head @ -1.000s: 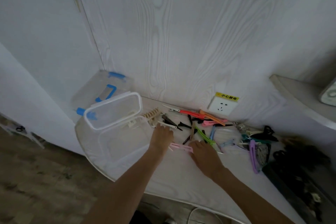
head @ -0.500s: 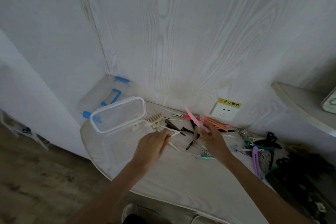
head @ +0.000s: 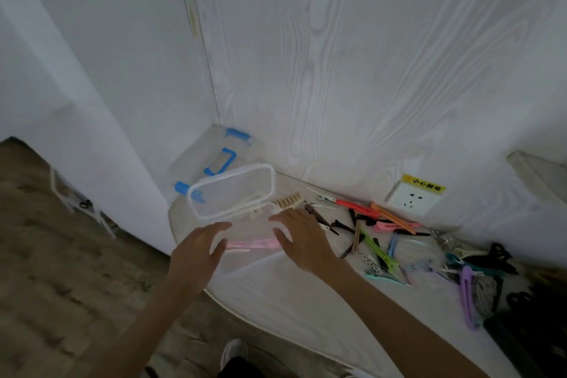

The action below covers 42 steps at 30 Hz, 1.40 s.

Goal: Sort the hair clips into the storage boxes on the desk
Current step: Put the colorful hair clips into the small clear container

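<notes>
Sorting is under way at the left end of the desk (head: pixel 294 301), where a clear storage box (head: pixel 245 258) stands with its hinged lid (head: pixel 231 192) raised. The person's left hand (head: pixel 196 258) and right hand (head: pixel 302 239) hover on either side of the box mouth, both with fingers spread apart and nothing held between them. Pink clips (head: pixel 254 244) lie inside the box, seen through its wall. A second box with blue latches (head: pixel 221 156) sits behind, against the wall corner.

The unsorted hair clips (head: pixel 377 236) lie scattered to the right along the wall, below a wall socket (head: pixel 412 198): long flat duckbill clips in orange, pink, green, blue and black, with a purple clip (head: pixel 467 298) and dark claw clips (head: pixel 497 258) farther right, and a beige comb-toothed clip (head: pixel 287 203) just beside the lid.

Judged by appearance, the clips are light, stiff plastic with sprung jaws; smooth faces may slip under a pinch. Each long clip is best taken across its flat sides near the middle or hinge end, away from the tips, lest it swing or spring open. Overlapping clips may drag a neighbour along.
</notes>
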Motion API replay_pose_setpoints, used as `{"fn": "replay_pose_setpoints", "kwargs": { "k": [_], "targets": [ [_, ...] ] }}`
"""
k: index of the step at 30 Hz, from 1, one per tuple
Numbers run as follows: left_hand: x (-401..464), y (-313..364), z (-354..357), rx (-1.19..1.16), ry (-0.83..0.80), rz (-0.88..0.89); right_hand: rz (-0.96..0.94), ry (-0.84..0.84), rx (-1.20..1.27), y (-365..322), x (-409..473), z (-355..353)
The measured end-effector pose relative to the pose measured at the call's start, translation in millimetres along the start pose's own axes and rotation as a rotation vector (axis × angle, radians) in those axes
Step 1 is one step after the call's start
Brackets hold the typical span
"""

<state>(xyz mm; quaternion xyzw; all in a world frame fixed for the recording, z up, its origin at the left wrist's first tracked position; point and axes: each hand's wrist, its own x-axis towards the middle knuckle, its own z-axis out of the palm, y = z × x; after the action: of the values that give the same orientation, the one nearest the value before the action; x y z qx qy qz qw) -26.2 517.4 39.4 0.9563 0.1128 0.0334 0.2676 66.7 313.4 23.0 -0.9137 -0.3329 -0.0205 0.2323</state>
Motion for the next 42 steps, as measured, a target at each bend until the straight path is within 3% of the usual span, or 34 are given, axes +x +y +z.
{"fn": "replay_pose_setpoints", "kwargs": {
  "k": [3, 7, 9, 13, 15, 20, 26, 29, 33, 38, 42],
  "targets": [
    [11.1, 15.9, 3.0, -0.037, 0.042, 0.059, 0.172, 0.147, 0.012, 26.5, -11.1, -9.1],
    [36.1, 60.0, 20.4, 0.043, -0.012, 0.328, 0.343, -0.360, -0.161, 62.7, -29.8, -6.6],
    [48.9, 80.8, 37.7, 0.083, -0.062, 0.428, 0.330, -0.451, -0.275, 69.6, -38.9, -0.4],
    [69.1, 97.0, 74.2, 0.317, -0.290, 0.465, 0.208, -0.212, -0.406, 69.8, -47.9, 4.8],
    [78.2, 101.3, 82.6, 0.496, -0.355, 0.438, 0.206, -0.177, -0.404, 70.6, -47.2, 1.4],
    [87.1, 122.8, 94.3, 0.792, -0.437, 0.305, 0.288, -0.182, -0.379, 73.5, -50.7, -5.1],
    [86.8, 133.8, 107.2, 0.858, -0.433, 0.310, 0.443, -0.263, -0.214, 68.1, -45.3, -12.1],
    [86.8, 134.7, 107.0, 0.778, -0.380, 0.375, 0.460, -0.279, -0.211, 71.1, -43.4, -12.6],
    [76.9, 134.6, 83.6, 0.608, -0.150, 0.555, 0.540, -0.200, -0.063, 81.5, -48.2, -14.9],
    [48.2, 94.9, 48.2, 0.184, -0.001, 0.383, 0.640, 0.074, 0.327, 77.5, -45.3, -26.5],
    [23.4, 39.4, 19.0, 0.014, 0.060, 0.172, 0.389, 0.235, 0.305, 47.7, -24.9, -36.1]
  ]
}}
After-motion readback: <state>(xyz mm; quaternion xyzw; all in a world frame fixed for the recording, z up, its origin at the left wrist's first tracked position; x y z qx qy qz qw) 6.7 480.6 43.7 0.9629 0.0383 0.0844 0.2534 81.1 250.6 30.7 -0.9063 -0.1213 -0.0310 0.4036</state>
